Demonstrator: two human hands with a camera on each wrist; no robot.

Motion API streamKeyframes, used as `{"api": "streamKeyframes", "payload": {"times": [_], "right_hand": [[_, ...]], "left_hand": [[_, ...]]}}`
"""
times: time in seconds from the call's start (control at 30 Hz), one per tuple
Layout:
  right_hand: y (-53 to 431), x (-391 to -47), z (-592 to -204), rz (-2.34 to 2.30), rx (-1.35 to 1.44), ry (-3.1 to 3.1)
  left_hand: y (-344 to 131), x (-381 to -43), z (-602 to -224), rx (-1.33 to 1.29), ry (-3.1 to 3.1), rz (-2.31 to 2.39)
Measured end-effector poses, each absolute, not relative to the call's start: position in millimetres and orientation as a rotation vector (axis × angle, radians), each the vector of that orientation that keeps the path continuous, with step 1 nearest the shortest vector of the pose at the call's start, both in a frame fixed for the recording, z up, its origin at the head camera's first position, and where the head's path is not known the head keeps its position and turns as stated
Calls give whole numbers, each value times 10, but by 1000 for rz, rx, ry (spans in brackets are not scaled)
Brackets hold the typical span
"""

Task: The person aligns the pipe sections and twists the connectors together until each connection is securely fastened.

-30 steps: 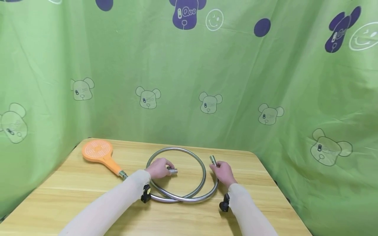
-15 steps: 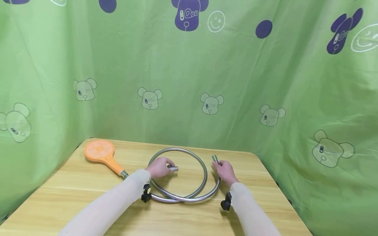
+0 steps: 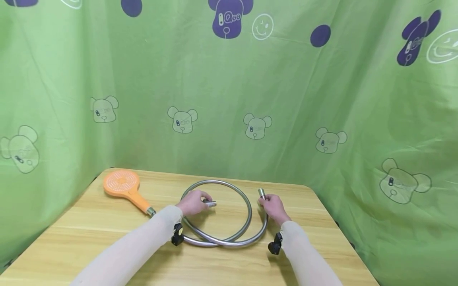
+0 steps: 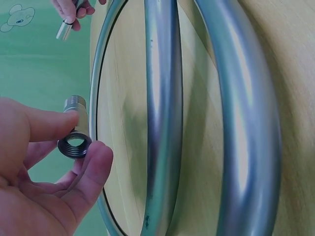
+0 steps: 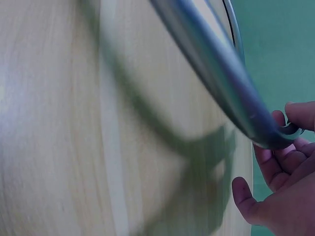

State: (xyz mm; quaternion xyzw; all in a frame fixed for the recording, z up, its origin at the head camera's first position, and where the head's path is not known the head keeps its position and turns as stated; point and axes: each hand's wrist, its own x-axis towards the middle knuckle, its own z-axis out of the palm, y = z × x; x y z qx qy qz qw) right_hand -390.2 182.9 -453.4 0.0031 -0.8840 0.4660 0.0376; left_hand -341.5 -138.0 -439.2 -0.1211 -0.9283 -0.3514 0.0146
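Note:
My left hand [image 3: 193, 203] pinches a short metal threaded connector [image 3: 212, 203] between thumb and fingers. In the left wrist view the connector [image 4: 76, 129] shows a ringed outer thread at its far end and an open threaded bore at the near one. Over on the right, my right hand [image 3: 274, 208] grips a silver shower hose [image 3: 234, 243] just behind its metal end fitting [image 3: 262, 193], which points up and away. The right wrist view shows fingers curled around the hose [image 5: 221, 73]; the fitting is hidden there. An orange shower head [image 3: 121, 182] is joined to the hose's other end.
The hose lies looped across the wooden table [image 3: 214, 266], crossing itself between the hands. Green curtains [image 3: 214, 79] with bear prints hang behind the table and at both sides. Each wrist carries a small black camera [image 3: 275, 244].
The head view has shifted slightly, so things appear a little farther right. Both hands keep their holds on the connector and the hose, nearly in the same places.

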Motion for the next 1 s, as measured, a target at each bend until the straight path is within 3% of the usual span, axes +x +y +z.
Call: {"api": "streamKeyframes", "payload": {"times": [1.0], "right_hand": [[1754,-3934,-4516,1398,124,-2713]], "left_hand": [[-1386,-3424,-4374,-342,-2839,-1096]]}}
